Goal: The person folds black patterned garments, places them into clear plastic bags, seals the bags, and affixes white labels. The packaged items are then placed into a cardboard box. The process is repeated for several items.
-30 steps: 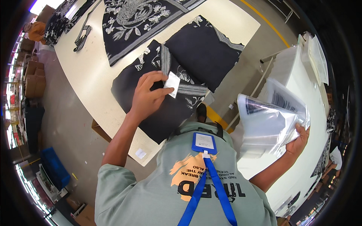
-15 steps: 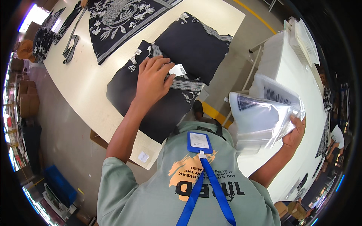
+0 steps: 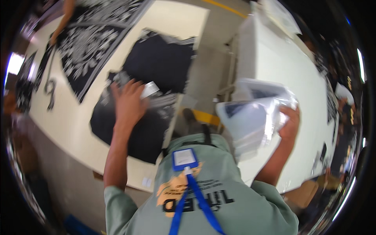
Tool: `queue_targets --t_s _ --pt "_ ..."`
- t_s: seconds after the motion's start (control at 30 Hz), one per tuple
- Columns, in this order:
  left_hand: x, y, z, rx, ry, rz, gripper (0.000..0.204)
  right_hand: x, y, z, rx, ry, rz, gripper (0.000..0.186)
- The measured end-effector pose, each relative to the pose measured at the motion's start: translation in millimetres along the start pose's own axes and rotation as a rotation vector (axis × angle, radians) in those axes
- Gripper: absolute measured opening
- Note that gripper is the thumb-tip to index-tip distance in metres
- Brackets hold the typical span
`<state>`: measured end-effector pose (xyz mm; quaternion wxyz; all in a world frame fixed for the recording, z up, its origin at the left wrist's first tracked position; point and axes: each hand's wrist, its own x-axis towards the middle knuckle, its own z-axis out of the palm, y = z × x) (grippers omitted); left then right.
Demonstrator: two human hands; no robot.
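Note:
My left hand (image 3: 130, 105) rests, fingers spread, on the upper edge of a folded black garment (image 3: 139, 139) with a grey patterned border, on the cream table to my left. Beside its fingertips sits a small white tag (image 3: 149, 89). Beyond lies another folded black garment (image 3: 158, 56), also with patterned trim. Over the white table's near edge at right, my right hand (image 3: 290, 122) is closed on the side of some clear plastic bags (image 3: 248, 119) with dark printing. The bags hang loosely and catch the light. Motion blurs both hands somewhat.
A black cloth with white floral print (image 3: 92, 51) covers the far left of the cream table (image 3: 178, 17); another person's hand (image 3: 55, 37) is at its edge. A dark strap (image 3: 50, 88) lies nearby. The white table (image 3: 291, 70) stands at right, across a floor gap.
The view has turned, so the tables and garments sit further left. My left hand still rests on the near garment, its fingers shifted slightly from the tag. My right hand keeps the bags.

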<state>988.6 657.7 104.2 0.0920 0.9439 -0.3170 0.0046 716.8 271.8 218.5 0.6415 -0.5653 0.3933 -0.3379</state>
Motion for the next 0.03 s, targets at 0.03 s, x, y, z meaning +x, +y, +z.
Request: queue_targets --t_s 0.03 --pt "1.6 2.4 -4.6 0.03 -0.025 -0.015 0.057 2.9 0.1 1.4 0.001 -0.135 -0.003 0.054"
